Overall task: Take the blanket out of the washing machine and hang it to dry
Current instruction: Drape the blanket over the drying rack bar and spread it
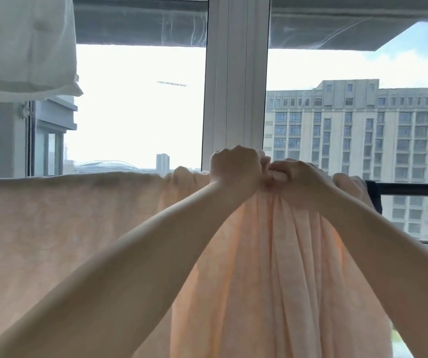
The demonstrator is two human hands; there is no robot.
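Blanket (65,241) already draped over the rail (414,189) by the window, left part flat, right part bunched; soft, probably damp-heavy, so grip the top edge; left hand (234,167) and right hand (298,177) side by side, both fisted on the bunch.

My arms are bare from wrist to elbow — no sleeves in view; my left hand (234,167) and right hand (302,178) wear nothing — no rings, no watch.
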